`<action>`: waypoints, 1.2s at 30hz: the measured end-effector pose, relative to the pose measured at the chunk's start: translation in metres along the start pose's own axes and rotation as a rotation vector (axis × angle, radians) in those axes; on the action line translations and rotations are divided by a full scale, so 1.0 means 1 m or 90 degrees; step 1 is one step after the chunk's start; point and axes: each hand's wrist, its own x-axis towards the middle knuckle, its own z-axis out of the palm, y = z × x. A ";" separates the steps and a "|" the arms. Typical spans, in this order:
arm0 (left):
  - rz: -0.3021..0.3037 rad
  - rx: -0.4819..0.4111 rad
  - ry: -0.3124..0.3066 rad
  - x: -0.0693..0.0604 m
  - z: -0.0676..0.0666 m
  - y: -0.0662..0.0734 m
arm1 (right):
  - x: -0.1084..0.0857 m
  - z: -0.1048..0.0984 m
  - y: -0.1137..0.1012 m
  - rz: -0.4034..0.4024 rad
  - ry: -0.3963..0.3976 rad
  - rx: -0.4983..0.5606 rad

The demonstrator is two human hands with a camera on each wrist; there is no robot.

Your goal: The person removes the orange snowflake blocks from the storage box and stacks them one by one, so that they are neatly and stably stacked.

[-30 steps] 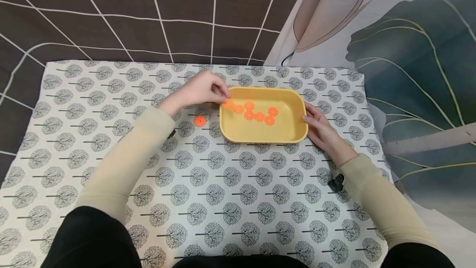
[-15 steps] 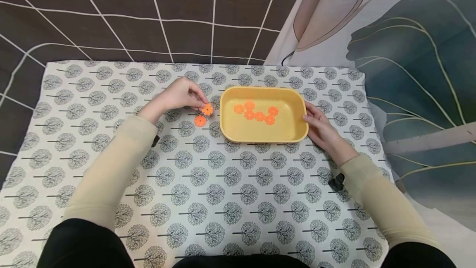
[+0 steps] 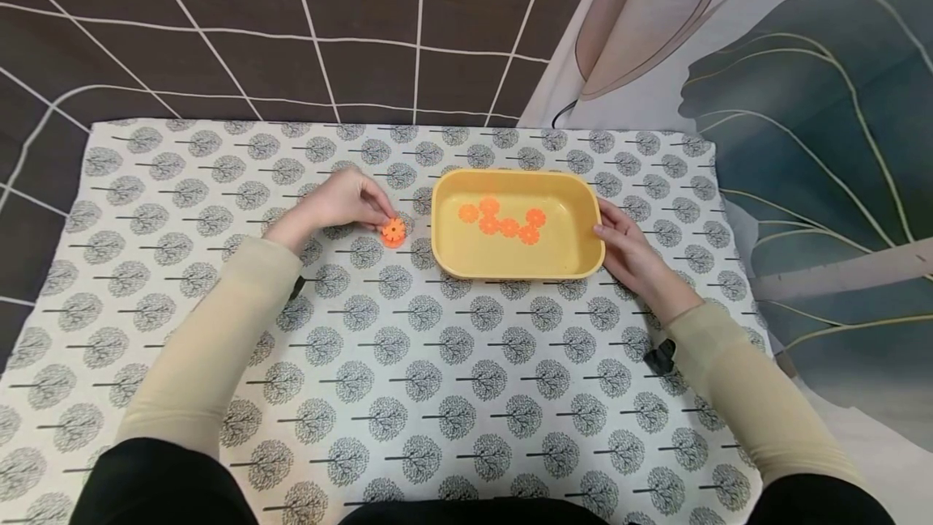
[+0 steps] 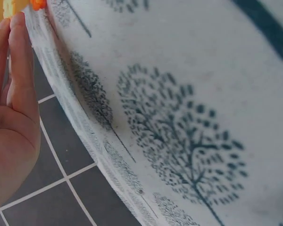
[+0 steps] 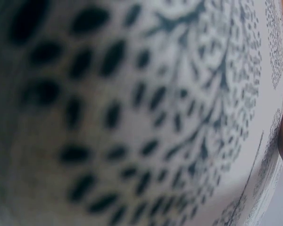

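Note:
My left hand (image 3: 338, 202) pinches an orange flower-shaped piece (image 3: 394, 228) between its fingertips, left of the yellow tray (image 3: 516, 268). Directly beneath that piece lies a plain orange disc (image 3: 394, 243), mostly covered by it; whether they touch I cannot tell. In the left wrist view the fingertips and a light-edged piece (image 4: 9, 8) show at the top left corner. Several orange flower-shaped pieces (image 3: 508, 228) lie spread on the tray's floor. My right hand (image 3: 632, 259) holds the tray's right end, thumb on the rim and fingers along the outer wall.
The table is covered by a white cloth (image 3: 452, 395) printed with grey trees. Behind its far edge hangs a dark cloth with white grid lines (image 3: 364, 71). A leaf-patterned curtain (image 3: 816, 152) stands along the right side.
My left hand has moved left from the tray's left rim, carrying the flower-shaped piece out over the orange disc on the cloth. The right hand and the tray stay put.

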 end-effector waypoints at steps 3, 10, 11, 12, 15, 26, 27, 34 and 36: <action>-0.001 -0.003 -0.005 -0.001 0.001 -0.002 | 0.000 -0.001 0.000 -0.001 -0.001 0.001; 0.001 0.002 -0.010 -0.001 0.004 -0.004 | 0.000 -0.001 0.001 -0.002 -0.001 0.001; 0.004 0.004 -0.010 0.000 0.005 -0.005 | 0.000 -0.001 0.001 -0.002 -0.001 0.001; 0.005 0.007 -0.010 0.000 0.005 -0.005 | -0.001 -0.001 0.001 -0.002 -0.001 0.002; 0.006 0.013 -0.010 0.000 0.006 -0.006 | -0.001 -0.001 0.000 0.000 0.003 -0.001; 0.025 0.025 -0.010 0.000 0.007 -0.013 | 0.000 0.001 0.001 -0.003 0.002 0.014; 0.026 0.025 -0.010 0.000 0.007 -0.012 | -0.001 0.002 0.000 -0.003 0.005 0.008; 0.021 0.032 -0.007 0.001 0.008 -0.011 | 0.000 0.003 -0.001 0.003 0.006 0.017; 0.019 0.038 -0.006 0.001 0.008 -0.010 | 0.000 0.003 -0.001 0.006 0.008 0.018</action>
